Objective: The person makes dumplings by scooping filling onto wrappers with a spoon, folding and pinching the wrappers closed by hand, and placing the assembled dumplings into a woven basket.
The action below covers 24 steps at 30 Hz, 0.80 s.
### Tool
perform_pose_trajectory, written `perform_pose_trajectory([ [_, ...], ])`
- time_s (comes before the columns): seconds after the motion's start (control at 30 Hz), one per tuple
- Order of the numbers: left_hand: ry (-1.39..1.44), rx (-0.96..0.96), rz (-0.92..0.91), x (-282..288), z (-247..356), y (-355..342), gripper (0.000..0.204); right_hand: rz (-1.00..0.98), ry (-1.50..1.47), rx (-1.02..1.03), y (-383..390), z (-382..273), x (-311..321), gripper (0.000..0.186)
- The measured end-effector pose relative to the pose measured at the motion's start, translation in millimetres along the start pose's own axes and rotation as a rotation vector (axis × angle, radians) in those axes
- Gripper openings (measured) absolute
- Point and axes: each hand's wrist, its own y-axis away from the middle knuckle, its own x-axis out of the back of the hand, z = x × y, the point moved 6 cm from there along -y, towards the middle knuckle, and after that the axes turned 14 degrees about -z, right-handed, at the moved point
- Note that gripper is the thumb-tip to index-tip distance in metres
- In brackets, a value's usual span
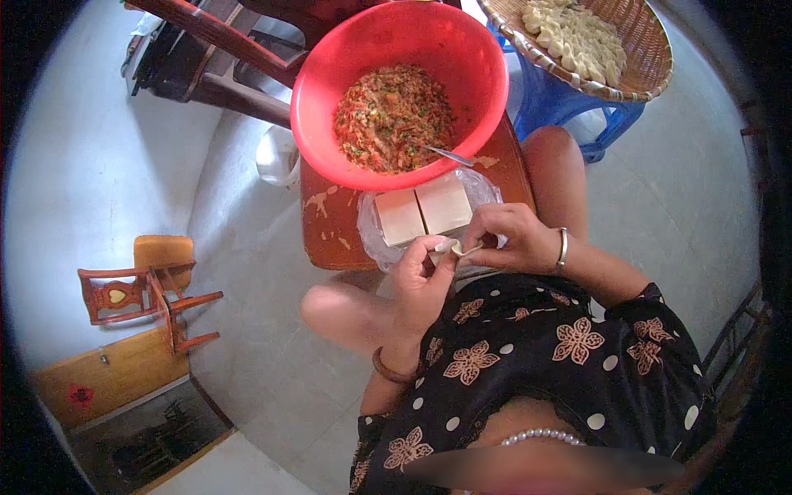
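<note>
Between my two hands, just above my lap, is a small dumpling [456, 247] in a pale wrapper. My left hand [422, 268] pinches one side of it with thumb and forefinger. From the other side my right hand [513, 237] grips it with bent fingers. Past my hands, two stacks of square wrappers [444, 204] lie side by side on a clear plastic bag [371, 221]. Behind them a large red basin [322, 107] holds reddish minced filling [392, 115] with green bits. A metal spoon [450, 155] rests in the filling, its handle towards me.
Basin and wrappers stand on a worn brown wooden stool [326, 231]. At the far right, a woven basket [648, 62] of finished dumplings [575, 37] sits on a blue plastic stool [536, 99]. A wooden chair [165, 289] stands at the left.
</note>
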Motion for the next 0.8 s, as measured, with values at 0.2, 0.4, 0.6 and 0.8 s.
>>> perform_pose_trajectory([
  [0.2,-0.519,-0.141,-0.231,-2.0,36.5,-13.5,0.016,0.101,-0.572,-0.183,4.2,28.8,-17.6,0.019],
  [0.4,0.089,-0.130,-0.088,-7.5,26.0,-15.5,0.037,0.244,-0.772,-0.168,6.0,25.5,-10.5,0.015],
  [0.6,0.431,-0.105,0.022,-8.2,-13.2,-22.0,0.026,0.278,-0.914,-0.251,6.2,33.8,-15.6,0.015],
  [0.8,0.322,-0.208,-0.012,-17.4,7.2,-25.3,0.012,0.344,-0.425,-0.174,10.8,31.2,-8.3,0.017],
])
